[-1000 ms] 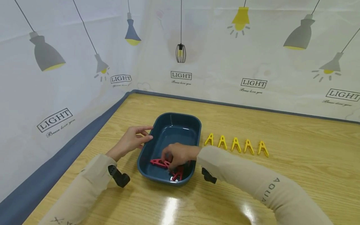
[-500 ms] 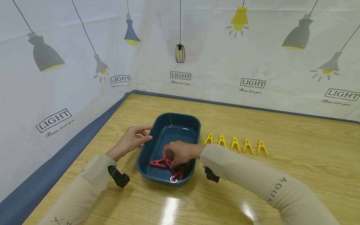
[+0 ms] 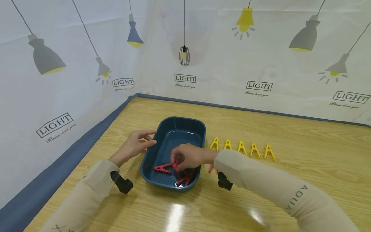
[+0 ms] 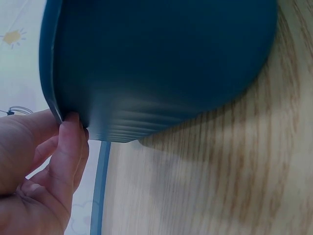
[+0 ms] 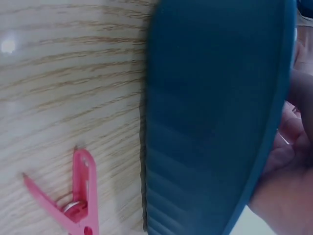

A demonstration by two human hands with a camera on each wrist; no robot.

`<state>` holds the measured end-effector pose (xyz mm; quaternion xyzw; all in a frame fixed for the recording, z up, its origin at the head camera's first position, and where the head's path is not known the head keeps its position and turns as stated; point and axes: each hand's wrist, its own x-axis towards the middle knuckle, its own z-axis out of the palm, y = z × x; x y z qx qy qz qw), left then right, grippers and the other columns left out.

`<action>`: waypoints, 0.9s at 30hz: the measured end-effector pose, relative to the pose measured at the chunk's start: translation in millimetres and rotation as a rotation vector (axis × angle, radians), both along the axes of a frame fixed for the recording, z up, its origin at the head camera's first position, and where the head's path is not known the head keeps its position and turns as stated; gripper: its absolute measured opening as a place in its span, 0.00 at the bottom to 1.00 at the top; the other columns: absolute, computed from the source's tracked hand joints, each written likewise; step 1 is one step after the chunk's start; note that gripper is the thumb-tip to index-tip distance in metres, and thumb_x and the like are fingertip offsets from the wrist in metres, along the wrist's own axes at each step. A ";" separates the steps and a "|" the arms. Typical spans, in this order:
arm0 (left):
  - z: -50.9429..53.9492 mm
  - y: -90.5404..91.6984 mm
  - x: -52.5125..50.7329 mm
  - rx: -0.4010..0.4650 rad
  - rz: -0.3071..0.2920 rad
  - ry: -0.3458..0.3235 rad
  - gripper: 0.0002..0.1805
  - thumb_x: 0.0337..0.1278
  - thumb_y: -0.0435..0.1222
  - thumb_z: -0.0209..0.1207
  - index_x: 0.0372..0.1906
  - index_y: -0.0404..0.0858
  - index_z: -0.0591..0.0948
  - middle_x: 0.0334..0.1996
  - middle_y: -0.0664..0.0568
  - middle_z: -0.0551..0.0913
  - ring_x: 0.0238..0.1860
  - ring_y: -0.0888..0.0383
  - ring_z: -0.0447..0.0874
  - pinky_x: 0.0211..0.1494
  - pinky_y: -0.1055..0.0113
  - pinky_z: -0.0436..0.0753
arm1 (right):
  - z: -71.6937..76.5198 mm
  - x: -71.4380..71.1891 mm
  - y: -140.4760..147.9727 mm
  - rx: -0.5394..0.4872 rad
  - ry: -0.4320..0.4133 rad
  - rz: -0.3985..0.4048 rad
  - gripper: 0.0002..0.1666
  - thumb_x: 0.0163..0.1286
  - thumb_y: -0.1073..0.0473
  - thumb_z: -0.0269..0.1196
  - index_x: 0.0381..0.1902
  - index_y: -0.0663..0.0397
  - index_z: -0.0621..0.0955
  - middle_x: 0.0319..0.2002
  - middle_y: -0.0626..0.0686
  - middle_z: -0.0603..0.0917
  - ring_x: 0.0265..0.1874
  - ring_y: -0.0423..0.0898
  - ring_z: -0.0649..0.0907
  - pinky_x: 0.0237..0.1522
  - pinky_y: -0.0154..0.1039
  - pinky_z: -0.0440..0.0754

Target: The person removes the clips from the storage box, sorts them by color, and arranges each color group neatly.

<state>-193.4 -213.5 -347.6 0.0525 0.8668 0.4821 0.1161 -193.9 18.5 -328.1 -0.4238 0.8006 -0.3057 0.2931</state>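
Bin [image 3: 181,138], dark blue, stands near the left edge of the table [image 3: 318,151] in the head view. The left grip [image 3: 134,143] pinches its left rim; the right grip [image 3: 189,157], fingers curled, pinches a red clip [image 3: 175,166] near the bin's near end, beside other red clips [image 3: 162,169]. Five yellow clips [image 3: 242,148] line up rightward, following the far edge.

Left wrist view: fingertips [image 4: 72,120] meet the rim.

Right wrist view: a loose red clip [image 5: 90,210] lies outside the bin.
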 end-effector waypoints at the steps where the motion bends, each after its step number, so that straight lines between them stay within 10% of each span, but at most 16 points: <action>1: -0.1 -0.1 0.0 0.000 0.001 -0.001 0.25 0.56 0.36 0.56 0.60 0.37 0.68 0.36 0.42 0.75 0.32 0.56 0.80 0.30 0.64 0.80 | 0.7 -0.1 1.1 -0.015 -0.004 -0.008 0.08 0.55 0.67 0.64 0.32 0.55 0.76 0.30 0.46 0.78 0.31 0.39 0.78 0.35 0.29 0.76; 17: 0.1 0.2 0.5 0.001 -0.006 0.008 0.25 0.56 0.36 0.55 0.60 0.37 0.68 0.36 0.42 0.75 0.31 0.57 0.80 0.29 0.65 0.80 | 37.3 -3.7 37.4 -0.422 -0.171 -0.201 0.13 0.58 0.70 0.59 0.42 0.66 0.73 0.34 0.56 0.79 0.31 0.48 0.80 0.36 0.45 0.79; 27: 1.5 0.9 1.6 -0.009 0.003 0.002 0.26 0.56 0.36 0.55 0.60 0.37 0.67 0.37 0.42 0.75 0.31 0.58 0.79 0.29 0.64 0.80 | 46.8 -5.3 82.2 -0.407 -0.159 -0.399 0.13 0.60 0.66 0.59 0.43 0.65 0.73 0.36 0.58 0.77 0.32 0.50 0.80 0.36 0.43 0.79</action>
